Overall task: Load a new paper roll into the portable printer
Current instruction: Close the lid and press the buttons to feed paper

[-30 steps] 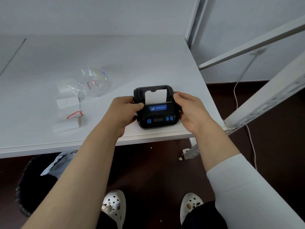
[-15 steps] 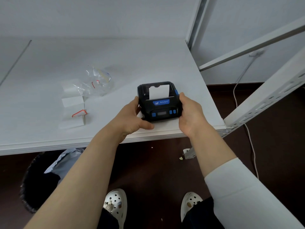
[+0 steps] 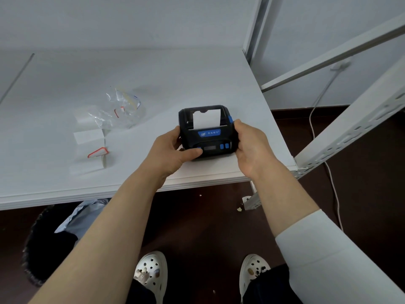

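Hands are on both sides of the small black portable printer (image 3: 208, 133), near the front right corner of the white table (image 3: 197, 73). The left hand (image 3: 172, 150) grips the left side, with the thumb lying across the lower front and its tip at the blue button there. The right hand (image 3: 249, 145) is wrapped round the right side, fingers curled behind the body, forefinger up by the blue latch (image 3: 229, 118). Can't really tell if the printer is resting on the table or lifted a bit off it. Its lid looks closed, and a white paper strip (image 3: 207, 118) sticks up out of the top slot.

Well off to the left on the table there's a crumpled clear plastic wrapper (image 3: 125, 104). In front of it are a few white paper packs (image 3: 88, 137), one with a red-edged sticker (image 3: 98, 152). Under the table is a black bin (image 3: 43, 244), and white clogs (image 3: 151, 275) show at the bottom. A pale cable (image 3: 328, 172) runs down past the metal shelf frame (image 3: 350, 132) on the right.
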